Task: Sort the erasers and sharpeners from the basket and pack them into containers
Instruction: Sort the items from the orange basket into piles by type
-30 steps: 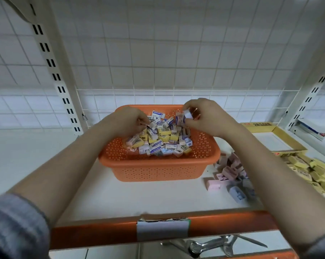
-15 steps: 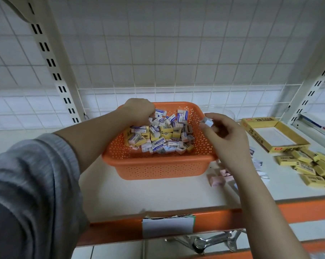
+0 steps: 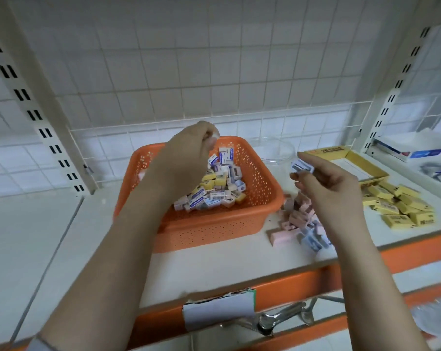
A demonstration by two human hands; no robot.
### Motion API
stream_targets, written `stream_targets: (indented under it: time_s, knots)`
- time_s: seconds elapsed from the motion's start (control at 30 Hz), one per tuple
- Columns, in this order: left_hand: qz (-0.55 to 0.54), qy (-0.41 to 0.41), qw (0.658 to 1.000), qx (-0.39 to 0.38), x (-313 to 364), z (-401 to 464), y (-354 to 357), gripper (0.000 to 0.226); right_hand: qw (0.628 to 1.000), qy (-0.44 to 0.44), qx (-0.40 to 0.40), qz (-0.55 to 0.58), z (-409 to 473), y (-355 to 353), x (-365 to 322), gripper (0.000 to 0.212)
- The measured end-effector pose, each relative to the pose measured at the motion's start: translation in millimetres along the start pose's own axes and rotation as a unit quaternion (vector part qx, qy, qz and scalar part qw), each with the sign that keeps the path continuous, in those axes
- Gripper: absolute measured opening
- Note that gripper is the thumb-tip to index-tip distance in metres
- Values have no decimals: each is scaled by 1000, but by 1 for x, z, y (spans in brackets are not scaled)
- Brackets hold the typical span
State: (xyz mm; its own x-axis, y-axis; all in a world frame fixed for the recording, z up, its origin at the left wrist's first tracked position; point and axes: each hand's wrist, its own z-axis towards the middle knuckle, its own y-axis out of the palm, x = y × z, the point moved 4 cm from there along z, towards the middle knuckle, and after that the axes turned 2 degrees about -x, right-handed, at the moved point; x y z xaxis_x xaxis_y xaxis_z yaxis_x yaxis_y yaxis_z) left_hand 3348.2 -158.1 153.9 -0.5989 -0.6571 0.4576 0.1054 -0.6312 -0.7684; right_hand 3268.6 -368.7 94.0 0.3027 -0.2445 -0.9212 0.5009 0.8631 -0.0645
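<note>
An orange perforated basket (image 3: 260,188) sits on the white shelf, holding several small erasers and sharpeners (image 3: 214,188) in white, blue and yellow wrappers. My left hand (image 3: 186,158) hovers above the basket's back left, fingers curled, pinching a small white piece at its fingertips. My right hand (image 3: 326,183) is to the right of the basket, above the shelf, pinching a small white and blue sharpener (image 3: 301,166) between thumb and fingers.
Pink and blue sharpeners (image 3: 300,219) lie in a pile right of the basket. Yellow erasers (image 3: 402,206) are heaped further right, beside an open yellow box (image 3: 366,165). A clear round container (image 3: 272,150) stands behind the basket. An orange rail (image 3: 290,282) edges the shelf front.
My right hand has carried the small white and blue piece out of the basket to the right. My left hand has lifted from the pile with a small white piece.
</note>
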Motion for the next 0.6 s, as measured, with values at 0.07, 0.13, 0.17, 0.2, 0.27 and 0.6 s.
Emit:
stream_targets:
  time_s: [0.07,0.13,0.17,0.2,0.27,0.6]
  knots:
    - [-28,12,1000,8,17,-5,13,27,1000,7,8,-2,-2,-17,6,35]
    - [-41,23,999,12,35,-8,28,29,1000,14,8,-5,-3,-35,11,32]
    - [-47,31,998,12,45,-9,36,29,1000,12,9,-10,-3,-45,13,30]
    - [-50,39,998,13,55,-11,45,31,1000,8,12,-16,-2,-56,15,30]
    - [-48,38,998,12,74,-14,63,34,999,11,20,-23,3,-81,22,27]
    - [-89,-108,984,106,150,-47,125,34,944,-21,-235,-232,23,-117,76,16]
